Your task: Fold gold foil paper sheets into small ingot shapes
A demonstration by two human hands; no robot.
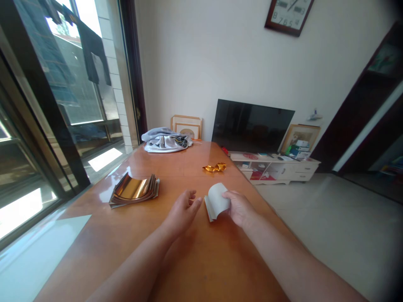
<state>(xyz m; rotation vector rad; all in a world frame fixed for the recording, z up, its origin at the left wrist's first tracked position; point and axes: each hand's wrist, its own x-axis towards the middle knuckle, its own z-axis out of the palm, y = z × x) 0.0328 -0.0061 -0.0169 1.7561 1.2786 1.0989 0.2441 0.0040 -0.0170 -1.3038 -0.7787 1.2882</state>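
Observed from the head camera, nearest first. The person's right hand (239, 209) was partly closed and had hold of a curled sheet of white-backed paper (217, 202), with the fingers pressed against the sheet's right side. The sheet was bowed, held just above the table, and its lower left edge showed a second layer. The left hand (183, 209) was loosely half-curled, held nothing, and lay just beside the sheet, its fingertips (197, 202) pointing toward it; contact could not be confirmed. Both forearms extended from the bottom of the view over a glossy orange-brown wooden table (217, 268).

Left of the hands, a squared stack of shiny gold-and-copper metallic foil sheets (134, 188) lay on the tabletop, its top sheet curving upward. Farther on, a small crumpled piece of gold foil (215, 167) lay apart from the stack. At the far end of the table sat a bunched pale grey cloth (165, 141).

Beyond the table, a black flat-screen television (252, 126) stood on a low white cabinet (277, 170). Wooden-framed pictures (187, 127) leaned against the wall behind the cloth. A dark-framed wall clock (288, 12) hung above.
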